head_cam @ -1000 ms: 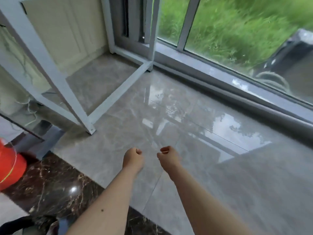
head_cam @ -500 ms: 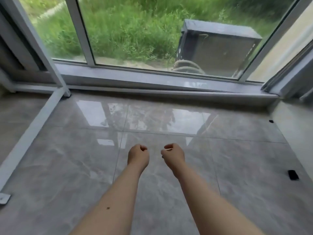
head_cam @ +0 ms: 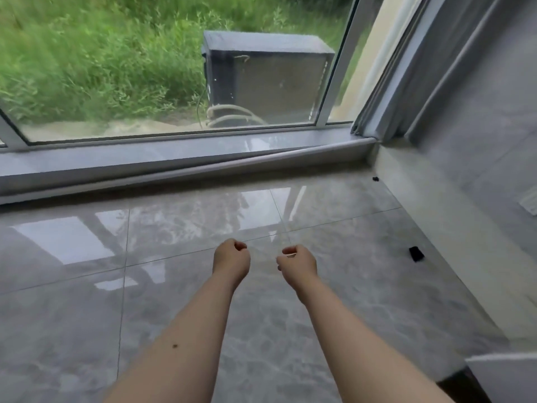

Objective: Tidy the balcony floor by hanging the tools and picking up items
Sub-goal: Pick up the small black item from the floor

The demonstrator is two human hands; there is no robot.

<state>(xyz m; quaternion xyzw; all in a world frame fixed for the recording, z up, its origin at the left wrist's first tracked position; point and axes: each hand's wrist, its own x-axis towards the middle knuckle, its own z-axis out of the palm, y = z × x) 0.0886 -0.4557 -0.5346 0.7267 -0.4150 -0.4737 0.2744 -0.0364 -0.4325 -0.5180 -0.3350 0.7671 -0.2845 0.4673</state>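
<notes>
Both my arms reach forward over the glossy grey tiled balcony floor. My left hand is curled into a fist and holds nothing. My right hand is likewise curled with nothing in it, a hand's width to the right. A small black item lies on the floor by the right wall's base, well right of my right hand. A smaller black speck sits in the far right corner. No tools are in view.
A low grey window sill runs across the far side under a large glass pane with grass and a dark outdoor unit beyond. A grey curtain hangs at the right corner. A white object's edge shows bottom right.
The view has swung right: the white metal frame and orange object left the picture, and the right wall, curtain and black item came in. Both hands stayed curled in front of me.
</notes>
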